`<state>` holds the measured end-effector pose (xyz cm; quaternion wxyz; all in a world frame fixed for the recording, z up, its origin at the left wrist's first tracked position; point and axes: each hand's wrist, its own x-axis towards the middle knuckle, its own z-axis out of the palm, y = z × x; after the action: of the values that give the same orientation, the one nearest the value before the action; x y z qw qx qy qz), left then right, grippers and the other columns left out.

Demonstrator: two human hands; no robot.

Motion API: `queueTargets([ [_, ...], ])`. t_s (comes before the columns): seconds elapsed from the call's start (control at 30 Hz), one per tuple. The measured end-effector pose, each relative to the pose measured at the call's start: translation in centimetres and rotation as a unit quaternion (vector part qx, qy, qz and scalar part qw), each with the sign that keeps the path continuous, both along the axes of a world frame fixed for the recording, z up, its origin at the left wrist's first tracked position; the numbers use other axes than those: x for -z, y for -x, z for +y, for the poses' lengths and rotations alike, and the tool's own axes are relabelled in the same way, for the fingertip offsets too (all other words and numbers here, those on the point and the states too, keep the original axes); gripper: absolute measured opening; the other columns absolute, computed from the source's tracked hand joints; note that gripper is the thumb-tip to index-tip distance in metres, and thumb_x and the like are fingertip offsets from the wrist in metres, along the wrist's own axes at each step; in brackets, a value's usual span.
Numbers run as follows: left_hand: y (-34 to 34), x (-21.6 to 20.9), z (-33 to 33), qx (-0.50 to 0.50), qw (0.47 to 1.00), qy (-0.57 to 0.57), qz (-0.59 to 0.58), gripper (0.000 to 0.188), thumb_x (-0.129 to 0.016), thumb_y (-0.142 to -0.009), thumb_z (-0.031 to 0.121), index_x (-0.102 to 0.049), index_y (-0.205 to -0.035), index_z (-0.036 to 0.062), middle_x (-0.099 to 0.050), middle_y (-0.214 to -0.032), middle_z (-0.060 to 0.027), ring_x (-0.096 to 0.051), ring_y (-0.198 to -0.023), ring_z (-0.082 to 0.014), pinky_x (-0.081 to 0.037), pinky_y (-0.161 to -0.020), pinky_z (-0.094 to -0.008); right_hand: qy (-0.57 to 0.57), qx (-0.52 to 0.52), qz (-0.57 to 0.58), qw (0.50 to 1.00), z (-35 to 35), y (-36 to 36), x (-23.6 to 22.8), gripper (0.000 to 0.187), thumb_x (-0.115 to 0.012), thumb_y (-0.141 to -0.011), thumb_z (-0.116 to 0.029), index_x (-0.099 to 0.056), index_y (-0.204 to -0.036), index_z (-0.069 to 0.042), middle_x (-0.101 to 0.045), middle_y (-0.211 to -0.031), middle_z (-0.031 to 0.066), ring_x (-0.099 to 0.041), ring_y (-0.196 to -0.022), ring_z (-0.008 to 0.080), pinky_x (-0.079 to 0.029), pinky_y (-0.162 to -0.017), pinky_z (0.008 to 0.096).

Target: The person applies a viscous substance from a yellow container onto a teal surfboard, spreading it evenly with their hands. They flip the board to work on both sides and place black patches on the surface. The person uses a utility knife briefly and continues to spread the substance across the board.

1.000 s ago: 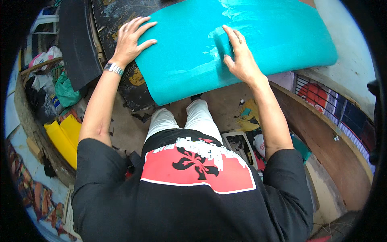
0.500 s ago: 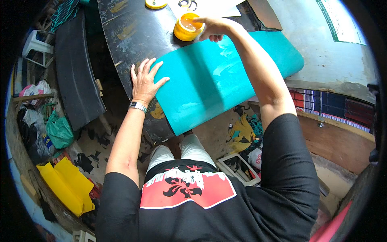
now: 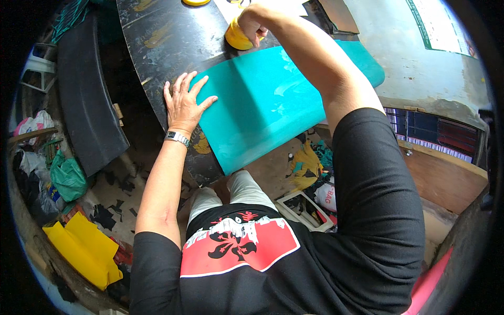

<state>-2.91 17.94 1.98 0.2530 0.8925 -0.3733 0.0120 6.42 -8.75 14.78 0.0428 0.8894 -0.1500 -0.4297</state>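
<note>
A turquoise sheet lies across the dark table, its near edge hanging past the tabletop, with wet-looking streaks on its far part. My left hand rests with fingers spread on the table and the sheet's left edge. Beyond the sheet stands a yellow jar. Over its mouth, my right hand is bent downward with curled fingers. Some fingertips are hidden, and I cannot make out whether they hold anything. The jar's contents are covered by the hand.
The dark, stained table carries a yellow lid and white paper with black-handled scissors. A black padded bench stands left. Scraps, a yellow sheet and a pale plastic frame are on the floor.
My right hand has turned downward over the jar, its fingers now bent at the mouth. My left hand stays on the sheet's edge. The whole view has shifted slightly.
</note>
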Motion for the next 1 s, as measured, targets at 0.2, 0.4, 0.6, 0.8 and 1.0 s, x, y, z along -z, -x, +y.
queueTargets([
  [0.2, 0.0, 0.2, 0.0, -0.001, 1.000, 0.000, 0.004, 0.060, -0.069, -0.080, 0.057, -0.061, -0.132, 0.0295, -0.048, -0.143, -0.0002, -0.036, -0.138, -0.0223, -0.015, -0.118, -0.0561, -0.095, 0.093, -0.181, 0.975, -3.6, 1.8, -5.2, 0.061, -0.061, -0.086, -0.061, -0.069, -0.110, -0.005, -0.066, -0.071, 0.0163, -0.062, -0.061, 0.0215, -0.052, -0.060, 0.0384],
  [0.4, 0.1, 0.0, 0.0, -0.003, 1.000, 0.005, 0.000, 0.060, -0.068, -0.080, 0.059, -0.061, -0.132, 0.0298, -0.047, -0.143, -0.0004, -0.036, -0.138, -0.0216, -0.016, -0.118, -0.0563, -0.131, 0.147, -0.076, 0.977, -4.4, 9.2, -2.6, 0.082, -0.049, -0.084, -0.079, -0.072, -0.106, -0.003, -0.064, -0.069, 0.0160, -0.055, -0.054, 0.0165, -0.047, -0.054, 0.0358],
  [0.6, 0.2, -0.3, -0.1, -0.001, 1.000, -0.024, -0.004, 0.061, -0.067, -0.082, 0.059, -0.058, -0.135, 0.0297, -0.045, -0.145, -0.0011, -0.035, -0.139, -0.0222, -0.014, -0.119, -0.0562, -0.231, 0.192, -0.240, 0.923, -10.4, 18.8, 3.1, 0.073, -0.035, -0.093, -0.074, -0.072, -0.118, -0.017, -0.066, -0.109, 0.0164, -0.060, -0.091, 0.0219, -0.050, -0.082, 0.0386],
  [0.8, 0.1, -0.3, -0.2, 0.003, 0.999, -0.045, -0.013, 0.060, -0.067, -0.083, 0.057, -0.057, -0.137, 0.0318, -0.044, -0.146, -0.0014, -0.036, -0.139, -0.0221, -0.015, -0.119, -0.0555, -0.027, 0.171, -0.332, 0.927, -13.7, 22.0, 10.0, 0.074, -0.027, -0.097, -0.070, -0.042, -0.150, -0.022, -0.006, -0.166, 0.0074, 0.001, -0.152, 0.0346, 0.001, -0.113, 0.0703],
  [1.0, 0.1, -0.2, -0.3, 0.003, 0.999, -0.044, -0.024, 0.061, -0.067, -0.082, 0.059, -0.058, -0.136, 0.0313, -0.046, -0.145, -0.0008, -0.036, -0.139, -0.0216, -0.015, -0.119, -0.0554, 0.081, 0.199, -0.401, 0.890, -7.2, 21.0, 13.0, 0.088, -0.033, -0.092, -0.075, -0.023, -0.157, -0.016, -0.009, -0.165, 0.0157, -0.002, -0.152, 0.0352, 0.001, -0.114, 0.0696],
])
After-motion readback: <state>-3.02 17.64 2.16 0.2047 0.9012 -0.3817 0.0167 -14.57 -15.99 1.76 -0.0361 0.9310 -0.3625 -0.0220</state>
